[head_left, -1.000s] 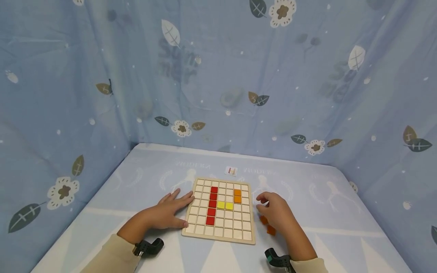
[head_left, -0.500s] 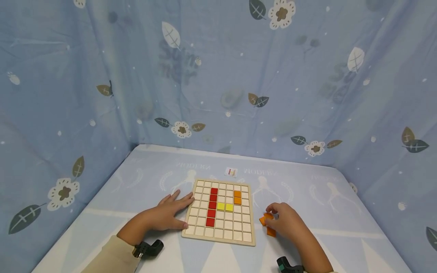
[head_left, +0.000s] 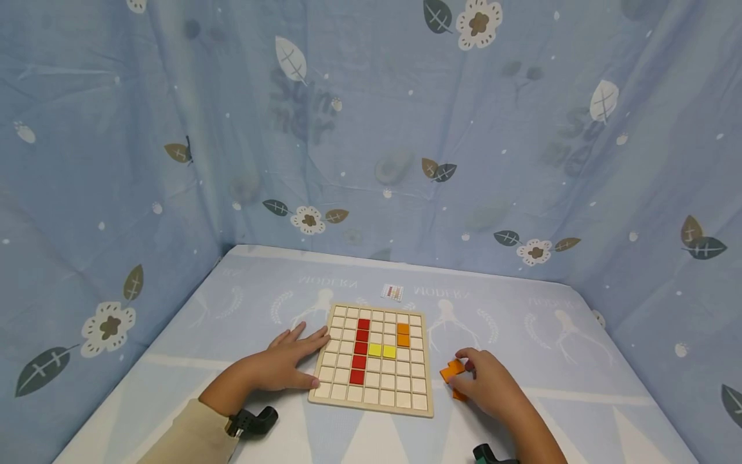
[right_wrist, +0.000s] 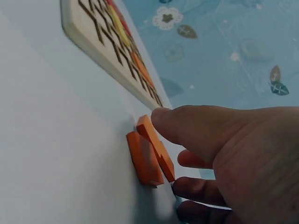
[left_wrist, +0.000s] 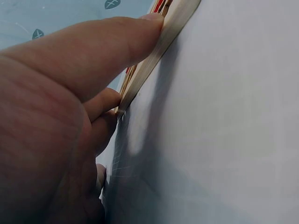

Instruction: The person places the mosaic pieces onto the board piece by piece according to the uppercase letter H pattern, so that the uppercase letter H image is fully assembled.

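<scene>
A square wooden grid board [head_left: 371,406] lies on the table, its cells mostly filled with pale squares. On it are a column of several red tiles [head_left: 361,348], two yellow tiles [head_left: 382,351] and two orange tiles [head_left: 403,334]. Fingers and thumb spread, my left hand [head_left: 284,361] rests against the board's left edge; in the left wrist view the thumb touches the board's side [left_wrist: 156,58]. Right of the board, my right hand [head_left: 487,380] pinches an orange tile [right_wrist: 159,151] between thumb and fingertips. That tile leans over another orange tile [right_wrist: 142,161]. The right hand partly hides the loose tiles.
A small printed card [head_left: 392,292] lies behind the board. Patterned blue curtains [head_left: 371,142] stand along the table's back and sides. Each wrist wears a black camera mount, such as the left one [head_left: 255,422].
My right hand has come down and slightly right from beside the board onto the loose orange tiles, its thumb and fingers now around one. My left hand and the board stay put.
</scene>
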Action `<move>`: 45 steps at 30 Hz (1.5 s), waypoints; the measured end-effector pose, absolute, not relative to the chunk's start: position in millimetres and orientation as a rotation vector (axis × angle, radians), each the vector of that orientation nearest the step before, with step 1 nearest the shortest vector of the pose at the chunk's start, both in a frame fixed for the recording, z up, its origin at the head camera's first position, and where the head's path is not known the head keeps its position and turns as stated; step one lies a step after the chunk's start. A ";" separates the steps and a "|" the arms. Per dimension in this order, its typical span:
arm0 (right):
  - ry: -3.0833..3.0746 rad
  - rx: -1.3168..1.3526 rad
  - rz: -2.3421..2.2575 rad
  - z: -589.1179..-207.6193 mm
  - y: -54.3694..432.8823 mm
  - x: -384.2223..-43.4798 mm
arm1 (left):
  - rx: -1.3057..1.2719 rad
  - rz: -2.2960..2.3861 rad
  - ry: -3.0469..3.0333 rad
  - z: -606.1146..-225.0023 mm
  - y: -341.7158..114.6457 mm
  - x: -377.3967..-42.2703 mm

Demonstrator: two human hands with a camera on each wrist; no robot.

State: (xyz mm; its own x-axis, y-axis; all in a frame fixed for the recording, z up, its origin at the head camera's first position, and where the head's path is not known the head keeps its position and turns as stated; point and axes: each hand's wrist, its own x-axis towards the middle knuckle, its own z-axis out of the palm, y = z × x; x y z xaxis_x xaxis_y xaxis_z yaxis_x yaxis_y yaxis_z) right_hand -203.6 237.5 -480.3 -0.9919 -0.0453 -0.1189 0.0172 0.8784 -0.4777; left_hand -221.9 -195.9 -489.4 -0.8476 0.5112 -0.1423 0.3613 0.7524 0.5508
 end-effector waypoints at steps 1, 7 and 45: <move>2.929 -0.014 -0.738 -481.4 236.7 -203.9 | 0.683 0.754 2.666 -489.5 -195.8 -221.9; 2.970 -0.023 -0.714 -486.8 231.5 -203.6 | 0.676 0.732 2.670 -490.3 -197.3 -222.4; 2.957 0.135 -0.845 -488.6 241.1 -206.6 | 0.690 0.747 2.658 -487.6 -195.9 -222.9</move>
